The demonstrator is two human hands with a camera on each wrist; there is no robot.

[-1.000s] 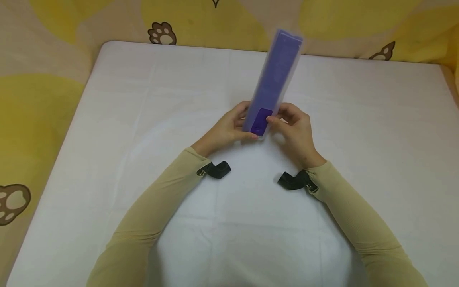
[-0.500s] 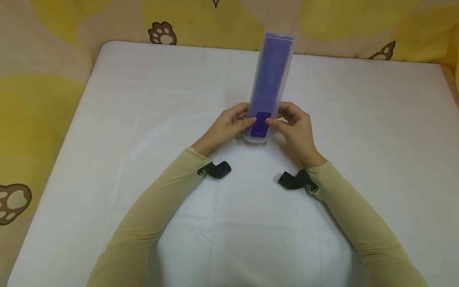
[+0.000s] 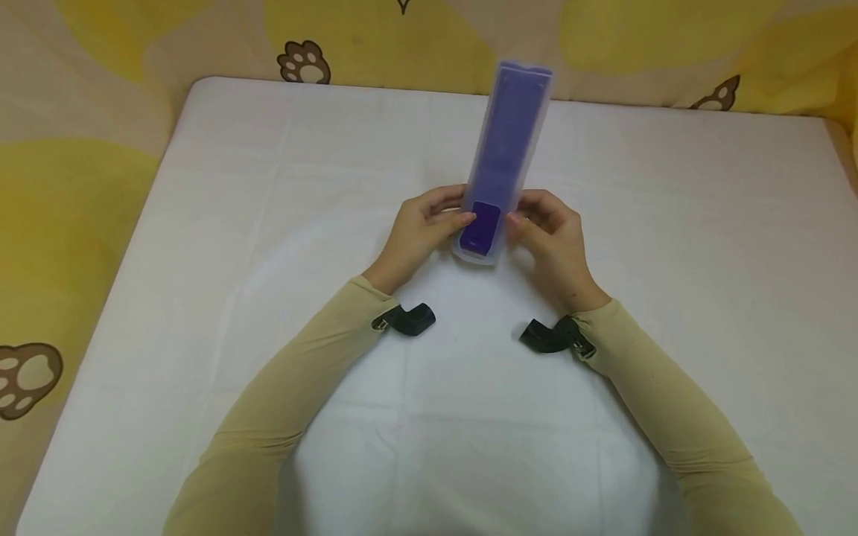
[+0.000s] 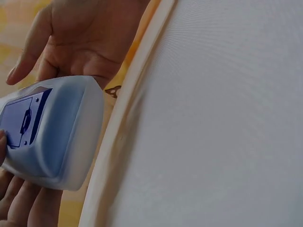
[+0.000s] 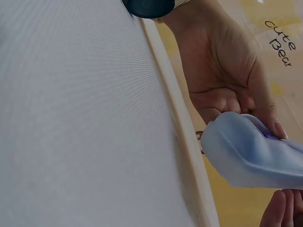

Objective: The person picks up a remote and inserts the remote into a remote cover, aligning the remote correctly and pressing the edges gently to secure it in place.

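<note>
A purple remote control point(image 3: 506, 141) in a translucent silicone sleeve is held above the white table point(image 3: 268, 186), its far end pointing away from me. My left hand point(image 3: 422, 227) grips its near end from the left, thumb on the face beside the darker purple battery cover point(image 3: 484, 223). From the right, my right hand point(image 3: 553, 231) pinches the sleeve's edge. In the left wrist view the sleeved remote point(image 4: 47, 127) lies across the left fingers point(image 4: 23, 208), with the right palm point(image 4: 80, 38) behind it. The right wrist view shows the sleeve's rounded end point(image 5: 251, 151).
The table's far edge point(image 3: 335, 85) meets a yellow and beige cloth with brown paw prints point(image 3: 304, 63). Black wrist-camera mounts point(image 3: 410, 318) sit on both beige sleeves. Bare white tabletop lies to the left, right and front of the hands.
The remote has swung from leaning right to nearly straight away from me. My left thumb has come onto its face by the battery cover. Both hands stay at its near end.
</note>
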